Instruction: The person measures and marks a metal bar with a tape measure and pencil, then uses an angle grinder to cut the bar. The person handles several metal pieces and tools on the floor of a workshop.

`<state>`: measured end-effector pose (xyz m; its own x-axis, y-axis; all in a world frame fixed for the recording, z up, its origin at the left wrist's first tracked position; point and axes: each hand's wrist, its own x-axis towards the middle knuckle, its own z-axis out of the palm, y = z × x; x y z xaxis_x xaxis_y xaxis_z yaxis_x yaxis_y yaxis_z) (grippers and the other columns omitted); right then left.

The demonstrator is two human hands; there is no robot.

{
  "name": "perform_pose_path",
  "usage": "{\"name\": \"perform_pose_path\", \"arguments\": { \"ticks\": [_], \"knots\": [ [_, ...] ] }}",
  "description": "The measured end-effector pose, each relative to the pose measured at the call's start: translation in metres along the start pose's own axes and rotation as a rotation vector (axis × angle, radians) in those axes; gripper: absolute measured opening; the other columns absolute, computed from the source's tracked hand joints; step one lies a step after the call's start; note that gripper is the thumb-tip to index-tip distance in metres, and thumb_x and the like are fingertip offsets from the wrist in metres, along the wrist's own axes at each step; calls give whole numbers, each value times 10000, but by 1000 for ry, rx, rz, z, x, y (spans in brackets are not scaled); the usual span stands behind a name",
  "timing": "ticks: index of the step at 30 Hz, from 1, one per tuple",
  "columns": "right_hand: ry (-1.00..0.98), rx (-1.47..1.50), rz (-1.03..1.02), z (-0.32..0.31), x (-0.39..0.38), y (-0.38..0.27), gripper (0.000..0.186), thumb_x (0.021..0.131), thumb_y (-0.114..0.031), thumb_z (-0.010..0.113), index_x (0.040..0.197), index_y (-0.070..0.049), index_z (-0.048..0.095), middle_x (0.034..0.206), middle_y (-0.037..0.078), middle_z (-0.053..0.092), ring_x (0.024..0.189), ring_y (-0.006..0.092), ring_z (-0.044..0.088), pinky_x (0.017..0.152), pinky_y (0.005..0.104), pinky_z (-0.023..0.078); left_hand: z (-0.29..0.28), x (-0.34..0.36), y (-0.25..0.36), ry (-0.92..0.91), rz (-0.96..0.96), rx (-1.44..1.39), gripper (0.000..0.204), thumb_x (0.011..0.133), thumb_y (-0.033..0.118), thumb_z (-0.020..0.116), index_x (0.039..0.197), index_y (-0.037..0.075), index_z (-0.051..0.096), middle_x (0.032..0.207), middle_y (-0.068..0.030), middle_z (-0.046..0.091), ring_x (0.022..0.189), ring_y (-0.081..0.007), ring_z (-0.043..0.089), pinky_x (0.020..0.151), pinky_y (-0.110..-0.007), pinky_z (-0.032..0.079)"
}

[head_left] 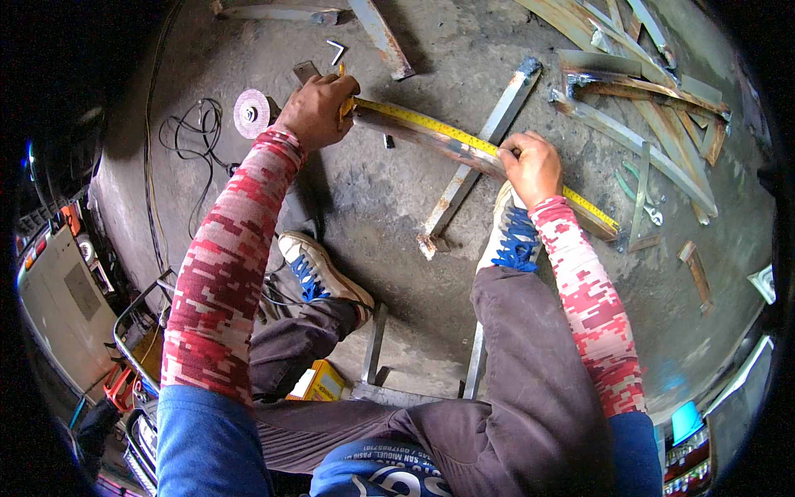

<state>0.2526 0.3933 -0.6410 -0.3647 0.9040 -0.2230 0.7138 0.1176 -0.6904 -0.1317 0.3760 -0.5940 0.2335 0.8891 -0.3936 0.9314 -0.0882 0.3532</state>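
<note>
A yellow tape measure (439, 128) runs out along a long, partly rusty metal bar (414, 141). My left hand (319, 109) is closed around the tape's left end, by the bar's end; the fingers hide most of what is in the palm. Farther right, my right hand (532, 166) pinches the tape against the bar, thumb and fingertips pressed together. Past this hand the tape reaches nearly to the bar's right end. A second metal bar (509, 103) lies crosswise under the measured one. Beside my left wrist is a power tool with a pinkish round disc (251, 113), its body partly behind my forearm.
Several metal offcuts (654, 91) are heaped at the far right. Green-handled pliers (642, 192) lie near a flat metal strip (639, 195). A black cable (207, 137) coils at left. My shoes (319, 269) flank the work, and a yellow box (319, 383) sits below.
</note>
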Motion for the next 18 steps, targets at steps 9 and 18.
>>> {"name": "perform_pose_path", "arguments": {
  "ticks": [9,18],
  "knots": [
    [14,-45,-6,-2,-3,-3,66,824,-124,752,852,-64,747,844,127,679,806,340,692,732,432,544,8,-12,24,134,-58,60,525,872,317,780,1334,148,596,1262,-157,659,1255,-398,581,1080,-568,438],
    [26,-44,-21,-4,-5,-3,63,820,-113,745,853,-59,744,831,127,668,791,338,688,721,428,542,14,-14,27,360,-185,-66,371,1052,380,542,1283,117,663,1203,-154,693,1184,-392,604,1036,-527,453]
  ]
}}
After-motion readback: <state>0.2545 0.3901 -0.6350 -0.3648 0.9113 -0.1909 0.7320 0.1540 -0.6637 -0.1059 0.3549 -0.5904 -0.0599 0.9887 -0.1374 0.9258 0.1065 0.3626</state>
